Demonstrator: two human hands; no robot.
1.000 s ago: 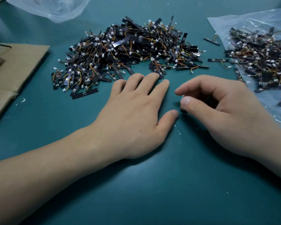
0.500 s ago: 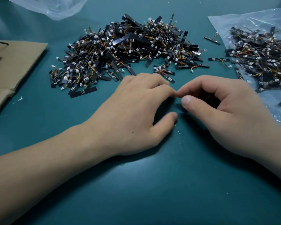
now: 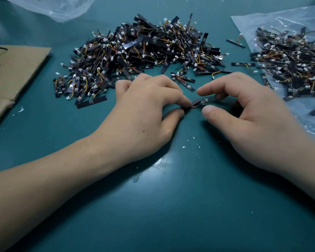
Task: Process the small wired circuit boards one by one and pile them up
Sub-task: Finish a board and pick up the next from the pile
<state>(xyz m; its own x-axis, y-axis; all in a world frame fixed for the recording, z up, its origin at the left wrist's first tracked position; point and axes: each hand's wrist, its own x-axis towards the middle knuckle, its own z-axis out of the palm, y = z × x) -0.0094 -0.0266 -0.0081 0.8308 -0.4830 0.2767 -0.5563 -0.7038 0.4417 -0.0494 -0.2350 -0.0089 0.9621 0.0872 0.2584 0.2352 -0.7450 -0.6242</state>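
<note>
A small black wired circuit board (image 3: pixel 196 103) sits low over the green table (image 3: pixel 171 206) between my two hands. My left hand (image 3: pixel 144 120) pinches its left end between forefinger and thumb. My right hand (image 3: pixel 253 124) is curled beside the board's wire end, thumb and forefinger apart around its white connector; whether they touch it is unclear. A big pile of the same boards (image 3: pixel 140 57) lies behind my hands. A second heap of boards (image 3: pixel 295 64) lies on a clear plastic bag (image 3: pixel 273 20) at the right.
Flat brown cardboard (image 3: pixel 13 73) lies at the left edge. Another crumpled clear bag (image 3: pixel 58 6) sits at the top left. A few loose boards (image 3: pixel 243 64) lie between the two heaps. Small white crumbs (image 3: pixel 184 146) dot the table near my hands.
My left hand went from flat on the table to curled, and now pinches a board. My right hand's fingers have parted from my left, exposing the board between them.
</note>
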